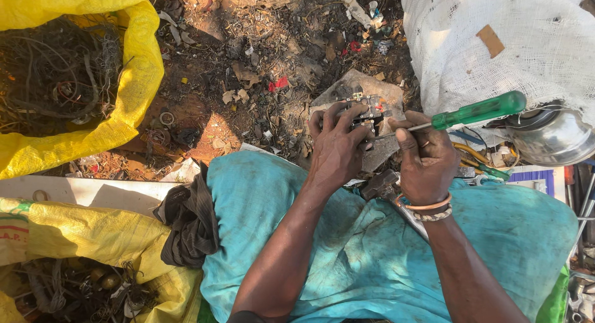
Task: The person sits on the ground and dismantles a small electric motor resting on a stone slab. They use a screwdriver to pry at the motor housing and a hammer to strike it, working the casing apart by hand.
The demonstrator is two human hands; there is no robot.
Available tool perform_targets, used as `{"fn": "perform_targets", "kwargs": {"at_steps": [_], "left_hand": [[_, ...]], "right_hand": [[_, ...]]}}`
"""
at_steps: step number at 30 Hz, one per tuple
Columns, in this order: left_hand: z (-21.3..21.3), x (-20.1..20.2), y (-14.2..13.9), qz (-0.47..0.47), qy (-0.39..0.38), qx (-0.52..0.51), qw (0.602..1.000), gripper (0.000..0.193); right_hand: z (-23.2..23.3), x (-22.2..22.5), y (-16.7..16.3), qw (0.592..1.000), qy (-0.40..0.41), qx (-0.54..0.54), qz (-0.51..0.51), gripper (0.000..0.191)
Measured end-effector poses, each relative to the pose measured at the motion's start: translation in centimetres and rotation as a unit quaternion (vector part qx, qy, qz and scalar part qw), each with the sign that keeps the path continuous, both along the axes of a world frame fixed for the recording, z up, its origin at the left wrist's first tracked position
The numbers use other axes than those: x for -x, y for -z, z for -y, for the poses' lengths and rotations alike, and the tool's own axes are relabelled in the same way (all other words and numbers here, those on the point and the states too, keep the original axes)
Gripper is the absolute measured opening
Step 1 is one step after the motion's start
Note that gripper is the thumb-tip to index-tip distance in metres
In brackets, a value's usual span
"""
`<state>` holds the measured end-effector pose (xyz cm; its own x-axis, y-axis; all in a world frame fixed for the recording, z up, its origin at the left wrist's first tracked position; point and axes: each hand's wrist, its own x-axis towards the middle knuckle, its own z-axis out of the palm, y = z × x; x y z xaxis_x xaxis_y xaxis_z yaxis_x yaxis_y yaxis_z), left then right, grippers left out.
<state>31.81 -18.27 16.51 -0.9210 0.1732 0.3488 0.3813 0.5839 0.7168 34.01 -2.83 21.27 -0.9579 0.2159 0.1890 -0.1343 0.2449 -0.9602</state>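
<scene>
My left hand [338, 146] grips a small dark electrical part [370, 107] with metal bits, pressing it onto a flat grey slab [379, 87]. My right hand [427, 159] holds a screwdriver with a green handle [480, 110]; its thin shaft points left toward the part. The tip is hidden between my fingers. Both hands sit over my knees, which are covered by teal cloth [372, 248]. Bracelets circle my right wrist.
A yellow sack [133, 69] full of tangled wire lies at the upper left, another yellow sack [93, 236] at the lower left. A white woven sack [527, 44] and a metal bowl [551, 137] are at the right. Tools lie by the right edge. Littered dirt ground lies ahead.
</scene>
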Motion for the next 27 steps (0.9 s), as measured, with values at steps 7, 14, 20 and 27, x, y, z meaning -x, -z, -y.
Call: {"fn": "perform_targets", "kwargs": {"at_steps": [7, 14, 20, 27], "left_hand": [[-0.4, 0.0, 0.0, 0.007, -0.027, -0.009, 1.000, 0.015], [-0.6, 0.1, 0.3, 0.028, 0.007, -0.015, 0.999, 0.025], [-0.4, 0.1, 1.0, -0.004, 0.008, 0.011, 1.000, 0.014], [-0.5, 0.1, 1.6, -0.027, 0.012, -0.021, 0.999, 0.013]], "right_hand": [[0.9, -0.4, -0.9, 0.971, 0.033, -0.228, -0.069, 0.018], [0.4, -0.5, -0.4, 0.983, 0.018, -0.174, -0.047, 0.024], [-0.6, -0.5, -0.3, 0.995, -0.025, -0.098, -0.010, 0.036], [-0.9, -0.6, -6.9, 0.988, -0.074, 0.037, -0.134, 0.056]]}}
